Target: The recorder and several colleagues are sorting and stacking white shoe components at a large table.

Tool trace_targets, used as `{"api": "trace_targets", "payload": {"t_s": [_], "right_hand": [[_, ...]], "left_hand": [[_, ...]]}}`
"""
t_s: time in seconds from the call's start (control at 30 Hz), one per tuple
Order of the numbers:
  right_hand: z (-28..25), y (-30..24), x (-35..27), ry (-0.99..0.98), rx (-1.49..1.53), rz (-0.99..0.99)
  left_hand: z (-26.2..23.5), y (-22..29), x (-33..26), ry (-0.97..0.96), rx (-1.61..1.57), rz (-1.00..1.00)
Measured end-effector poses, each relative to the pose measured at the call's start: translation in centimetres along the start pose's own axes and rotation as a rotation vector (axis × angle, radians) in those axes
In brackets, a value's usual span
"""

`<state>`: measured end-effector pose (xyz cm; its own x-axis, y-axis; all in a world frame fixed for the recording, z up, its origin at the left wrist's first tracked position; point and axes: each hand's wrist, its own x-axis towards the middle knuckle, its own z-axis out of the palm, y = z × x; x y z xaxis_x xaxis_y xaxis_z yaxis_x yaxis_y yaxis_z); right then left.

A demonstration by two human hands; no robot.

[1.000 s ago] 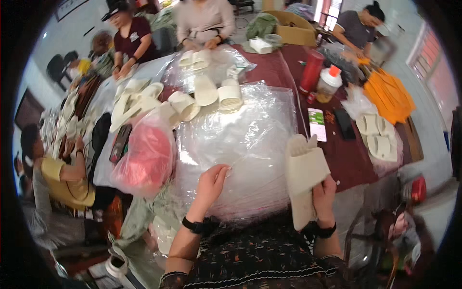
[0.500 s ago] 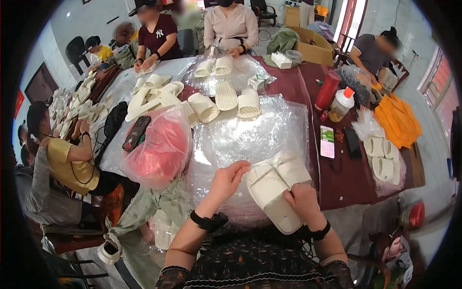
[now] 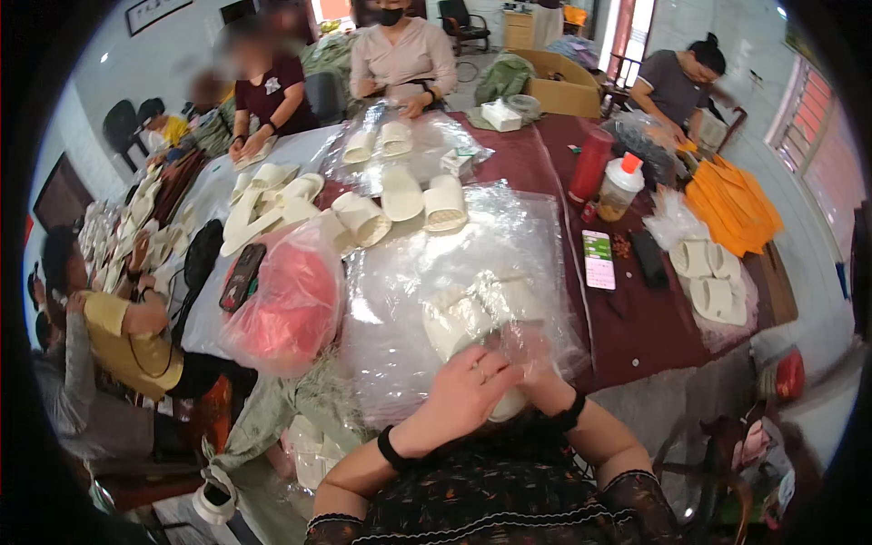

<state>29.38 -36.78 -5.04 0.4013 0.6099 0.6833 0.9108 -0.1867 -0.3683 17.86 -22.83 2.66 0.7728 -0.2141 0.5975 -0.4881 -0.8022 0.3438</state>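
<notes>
Sliding into a clear plastic bag [image 3: 472, 300], a pair of cream slippers [image 3: 477, 313] is now seen through the film just beyond the hands, whereas half a second ago the same pair was held bare above the heap of bags. The left hand [image 3: 468, 386] is laid with spread fingers over the near end of the pair, at the mouth of the bag, a ring showing on one finger; it appears pressed on the slippers rather than closed round them. The right hand [image 3: 536, 368] is half hidden under the film and blurred, so whether it is clenched on the bag or on a slipper cannot be told; the two hands are close together, almost touching. By this change the pair is judged to be going into its wrapping, the heel end not yet covered. To the left of the left hand a pink plastic bag [image 3: 286, 304] is bulging, with a dark phone [image 3: 241, 277] beside it. Beyond the hands more loose slippers [image 3: 422, 195] are laid out, and to the right a phone with a lit screen [image 3: 598, 260] rests on the dark red table [image 3: 654, 327].
</notes>
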Motion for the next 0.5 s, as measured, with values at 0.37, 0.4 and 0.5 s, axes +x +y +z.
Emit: {"api": "trace_targets", "payload": {"t_s": [0.37,0.4,0.5], "right_hand": [[8.7,1.9,8.9,-0.081,-0.266,0.479],[9.1,1.6,9.5,-0.122,-0.083,0.595],[12.2,3.3,6.2,0.087,-0.043,0.329]], "left_hand": [[-3.0,1.9,-1.5,-0.232,-0.315,0.110],[-3.2,1.3,-2.2,-0.174,-0.264,0.043],[-3.5,-0.1,-3.1,-0.129,-0.185,-0.090]]}}
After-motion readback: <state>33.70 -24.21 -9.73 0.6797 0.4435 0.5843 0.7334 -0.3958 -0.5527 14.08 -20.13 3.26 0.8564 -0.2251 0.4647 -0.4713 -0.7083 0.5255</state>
